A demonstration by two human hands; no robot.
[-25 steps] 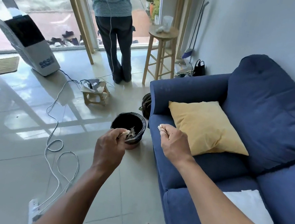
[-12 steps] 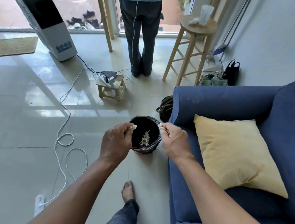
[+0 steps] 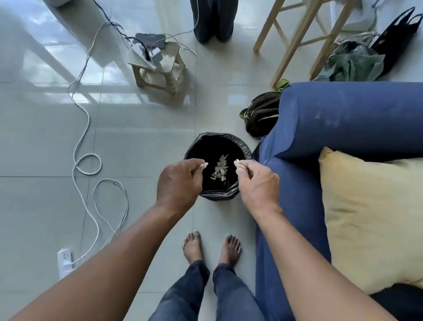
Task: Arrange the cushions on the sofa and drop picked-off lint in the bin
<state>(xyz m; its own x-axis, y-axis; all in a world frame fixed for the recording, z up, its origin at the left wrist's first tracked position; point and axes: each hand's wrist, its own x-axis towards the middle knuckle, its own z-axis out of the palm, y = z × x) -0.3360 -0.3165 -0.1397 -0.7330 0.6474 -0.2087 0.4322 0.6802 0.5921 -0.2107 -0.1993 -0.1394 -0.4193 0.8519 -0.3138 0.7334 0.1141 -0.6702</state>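
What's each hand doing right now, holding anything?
Left hand: pinched shut on lint, over the bin.
Right hand: pinched shut on lint too.

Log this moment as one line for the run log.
phase: lint drop | left hand: pinching lint over bin | right hand: pinching lint over bin | bin: pale scraps inside | yellow cushion: on sofa

Bin (image 3: 202,138) left of sofa (image 3: 374,112); cushion (image 3: 387,217) on sofa.

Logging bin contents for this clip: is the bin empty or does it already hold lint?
Not empty: the bin holds a small pile of pale lint scraps against its black liner.
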